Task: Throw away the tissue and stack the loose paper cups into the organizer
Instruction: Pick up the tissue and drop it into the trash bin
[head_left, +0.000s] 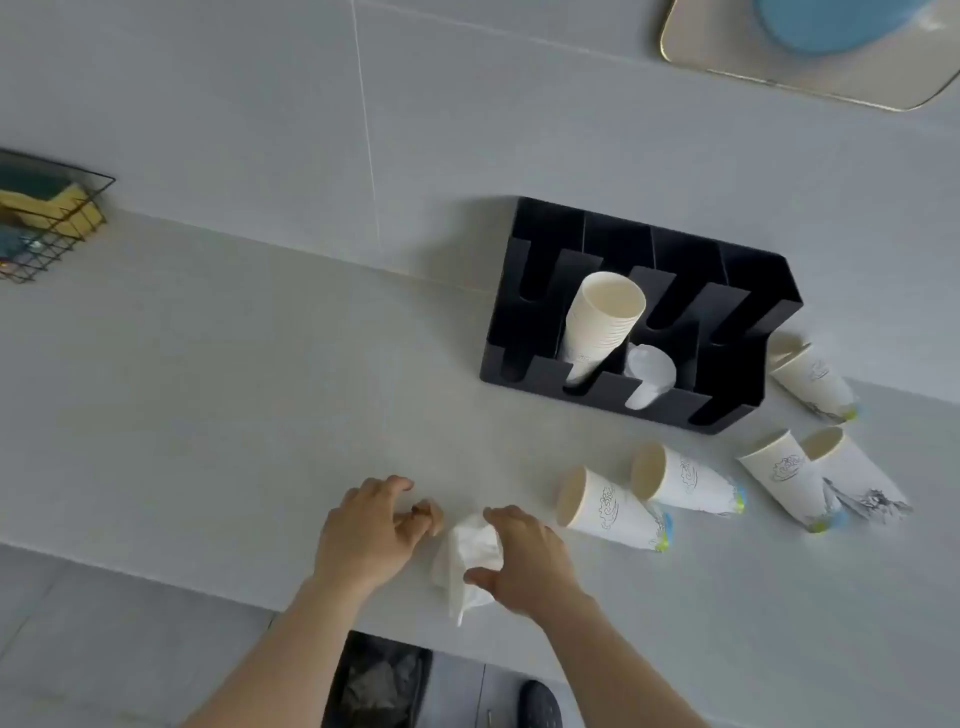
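A crumpled white tissue (462, 558) lies near the counter's front edge. My right hand (524, 558) curls around its right side, thumb and fingers touching it. My left hand (371, 530) hovers just left of the tissue with its fingers loosely bent and nothing in it. Several loose paper cups lie on their sides to the right, the nearest cup (613, 506) beside my right hand. The black organizer (727, 312) stands behind them, holding a tilted stack of cups (602, 322) and some white lids (649, 371).
A black bin (379, 680) with a dark liner sits on the floor below the counter edge, under my arms. A wire basket (47, 223) with sponges hangs at the far left. A tray (810, 62) with a blue object is at the top right.
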